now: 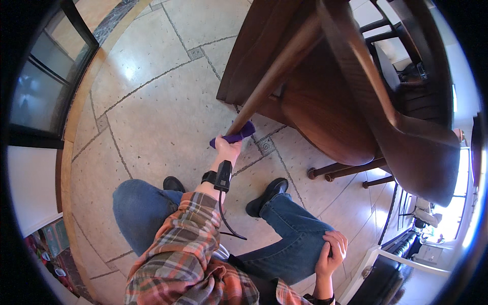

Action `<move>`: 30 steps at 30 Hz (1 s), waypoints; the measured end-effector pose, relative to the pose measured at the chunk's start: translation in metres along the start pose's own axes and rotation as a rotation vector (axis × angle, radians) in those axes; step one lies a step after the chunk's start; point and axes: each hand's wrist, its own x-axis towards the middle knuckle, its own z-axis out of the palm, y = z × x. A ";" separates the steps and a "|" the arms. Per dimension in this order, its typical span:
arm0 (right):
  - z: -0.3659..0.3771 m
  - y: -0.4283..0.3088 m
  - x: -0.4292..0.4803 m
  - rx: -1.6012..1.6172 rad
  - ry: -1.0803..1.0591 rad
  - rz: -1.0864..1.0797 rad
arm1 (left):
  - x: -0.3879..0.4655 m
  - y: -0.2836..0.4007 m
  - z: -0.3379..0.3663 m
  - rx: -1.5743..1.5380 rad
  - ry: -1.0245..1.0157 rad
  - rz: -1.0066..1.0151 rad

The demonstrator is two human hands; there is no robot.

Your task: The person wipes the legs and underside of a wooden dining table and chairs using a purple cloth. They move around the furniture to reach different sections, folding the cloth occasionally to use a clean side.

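Note:
My left hand (228, 146) grips a purple cloth (244, 131) at the low end of a brown wooden chair leg (263, 85); the cloth lies around or against the leg just above the tiled floor. A black device is strapped to the left wrist, with a cable hanging from it. The leg belongs to a dark wooden chair (328, 122) with a curved armrest, filling the upper right. My right hand (331, 253) holds nothing and rests on my right knee, its thumb apart from the fingers.
A large dark wooden furniture base (244, 57) stands behind the chair. Other chair legs (347, 171) meet the floor to the right. A black-framed glass door or panel (49, 76) is at the left edge. A black upholstered seat with a white frame (385, 282) stands at lower right.

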 end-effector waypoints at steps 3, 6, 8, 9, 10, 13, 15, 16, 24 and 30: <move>-0.001 0.003 -0.002 0.027 0.022 -0.013 | -0.025 -0.013 0.018 -0.055 -0.110 -0.114; -0.002 0.005 -0.007 0.022 0.036 -0.022 | -0.051 -0.040 0.041 -0.007 -0.324 -0.178; -0.001 0.007 -0.009 0.033 0.054 -0.037 | -0.066 -0.047 0.056 0.052 -0.303 -0.154; -0.002 0.008 -0.010 0.039 0.066 -0.046 | -0.073 -0.049 0.063 0.070 -0.309 -0.156; -0.002 0.010 -0.010 0.046 0.076 -0.052 | -0.080 -0.047 0.065 0.114 -0.272 -0.143; -0.002 0.013 -0.013 0.064 0.089 -0.048 | -0.102 -0.037 0.068 0.190 -0.253 -0.136; -0.003 0.015 -0.014 0.081 0.089 -0.041 | -0.122 -0.032 0.064 0.280 -0.295 -0.074; -0.003 0.015 -0.015 0.085 0.093 -0.042 | -0.135 -0.029 0.061 0.364 -0.319 -0.024; -0.003 0.017 -0.014 0.110 0.103 -0.047 | -0.223 -0.044 0.135 1.052 -0.922 0.962; -0.001 0.011 -0.012 0.102 0.104 -0.048 | -0.230 -0.059 0.197 1.671 -1.109 2.226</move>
